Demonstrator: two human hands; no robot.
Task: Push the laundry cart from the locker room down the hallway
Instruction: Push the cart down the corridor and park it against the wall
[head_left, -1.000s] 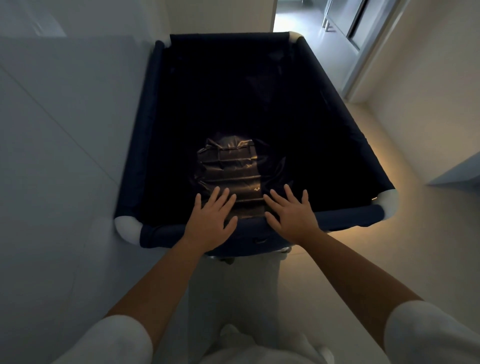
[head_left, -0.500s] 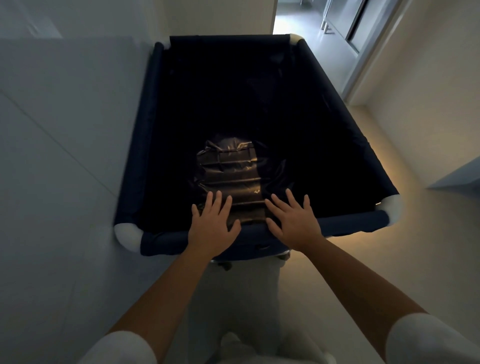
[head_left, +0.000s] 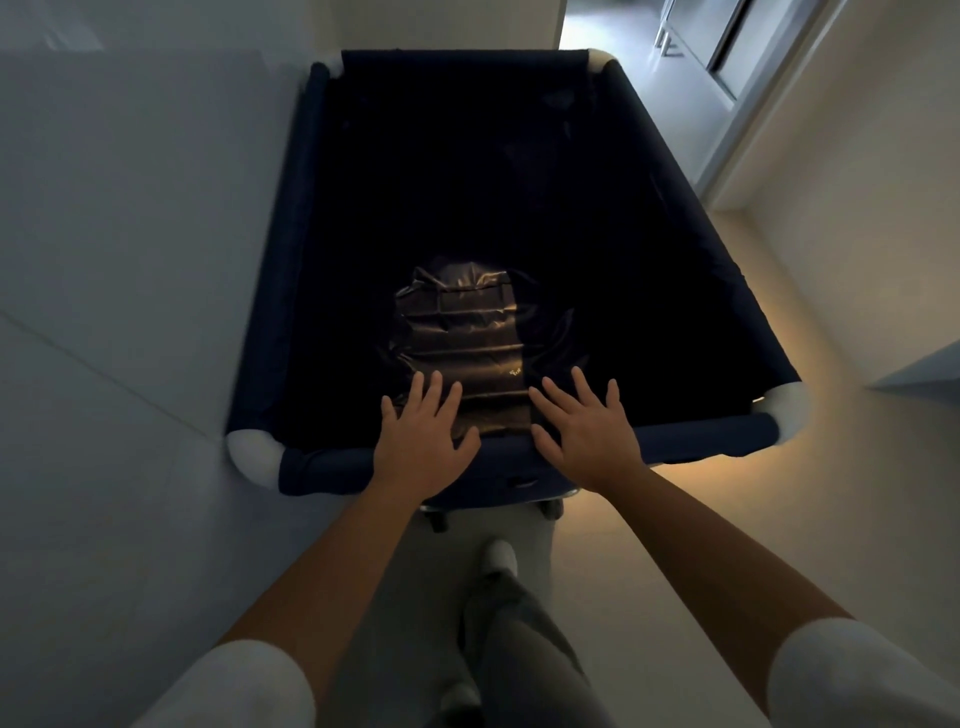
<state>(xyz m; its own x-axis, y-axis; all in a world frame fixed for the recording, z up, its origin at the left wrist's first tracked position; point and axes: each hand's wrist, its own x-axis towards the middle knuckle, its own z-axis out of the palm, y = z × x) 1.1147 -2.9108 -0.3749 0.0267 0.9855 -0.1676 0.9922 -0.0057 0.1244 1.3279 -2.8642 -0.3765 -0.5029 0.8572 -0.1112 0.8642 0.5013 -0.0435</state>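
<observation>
The laundry cart (head_left: 696, 439) is a deep bin of dark navy fabric with white rounded corners, filling the middle of the head view. A shiny dark folded bag (head_left: 462, 332) lies inside near its close end. My left hand (head_left: 423, 436) and my right hand (head_left: 584, 428) rest flat on the near padded rim, palms down, fingers spread and pointing forward. Neither hand wraps around the rim.
A pale wall (head_left: 130, 234) runs tight along the cart's left side. On the right is a cream wall (head_left: 857, 208) with a lit floor strip. A doorway with a grey door (head_left: 727, 57) opens ahead right. My shoe (head_left: 501, 556) steps below the cart.
The cart has rolled slightly forward and its far end has swung a little right. My hands stay flat on the near rim. One leg has stepped forward under the cart's edge.
</observation>
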